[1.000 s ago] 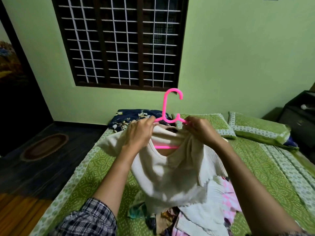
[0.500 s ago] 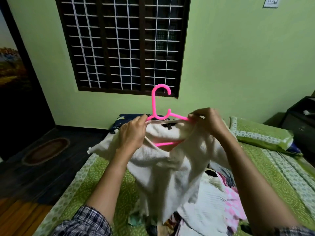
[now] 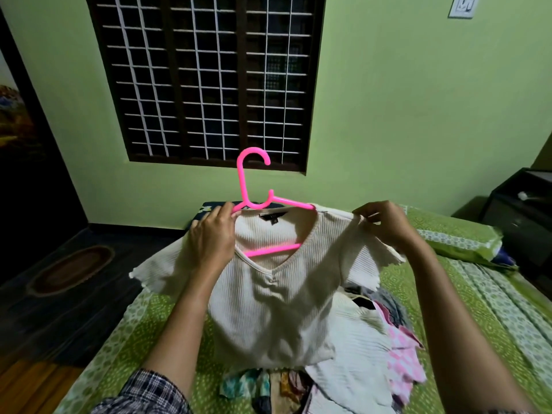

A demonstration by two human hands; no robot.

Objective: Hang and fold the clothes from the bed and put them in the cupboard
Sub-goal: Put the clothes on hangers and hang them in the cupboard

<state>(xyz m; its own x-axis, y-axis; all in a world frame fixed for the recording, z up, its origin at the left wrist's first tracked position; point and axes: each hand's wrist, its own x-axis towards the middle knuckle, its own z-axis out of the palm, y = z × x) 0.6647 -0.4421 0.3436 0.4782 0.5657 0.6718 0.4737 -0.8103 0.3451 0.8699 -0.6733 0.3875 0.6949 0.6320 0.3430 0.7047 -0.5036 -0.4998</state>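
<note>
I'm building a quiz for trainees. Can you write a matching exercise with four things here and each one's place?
Things:
1 pink plastic hanger
2 cream ribbed V-neck top
3 green patterned pillow
4 oval brown floor mat

Places:
a on the floor left of the bed
b draped over the hanger
c at the bed's head, right side
d gripped by the left hand, hook up

Pairs: 1-d, 2-b, 3-c, 4-a

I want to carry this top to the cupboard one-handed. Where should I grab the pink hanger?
Probably the straight neck of the pink hanger, just under its hook, coming from above: it stands upright and bare over the cream top, whose shoulders drape its arms.
</note>
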